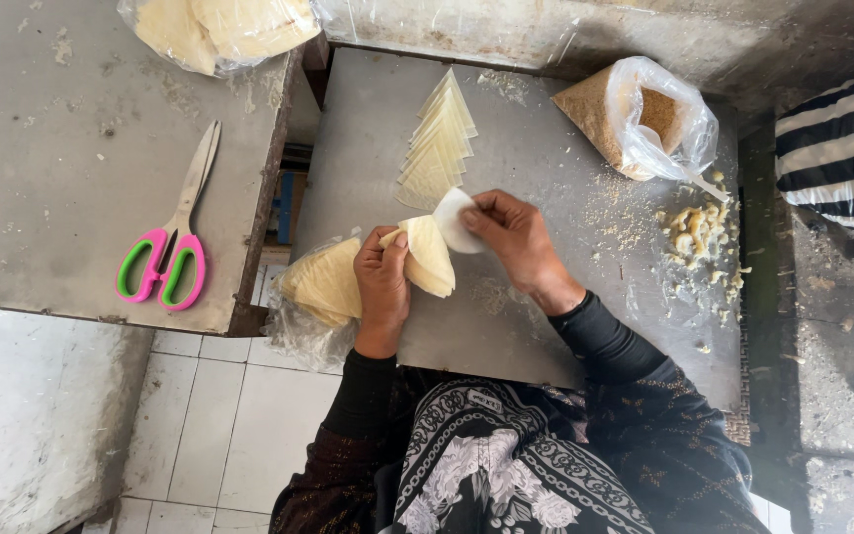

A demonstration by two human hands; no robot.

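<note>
At a grey metal tabletop, I look down on two bare hands working thin pastry sheets. My left hand is closed on a small stack of pale yellow wrapper sheets, thumb on top, held just above the tabletop edge. My right hand pinches the corner of the top sheet between thumb and fingertips and has it peeled up and curled away from the stack.

Beyond the hands, a fanned row of separated triangular sheets lies on the tabletop, the finished share of the work as I judge it. Just left of the left hand, a plastic bag of unseparated sheets overhangs the edge, and a second bag of sheets sits on the neighbouring tabletop, so by my reckoning far more remains than is done.

To the right stand an open bag of brown crumbs and a scatter of pale dough scraps. Pink-and-green scissors lie unused on the neighbouring tabletop. A striped cloth shows at far right.
</note>
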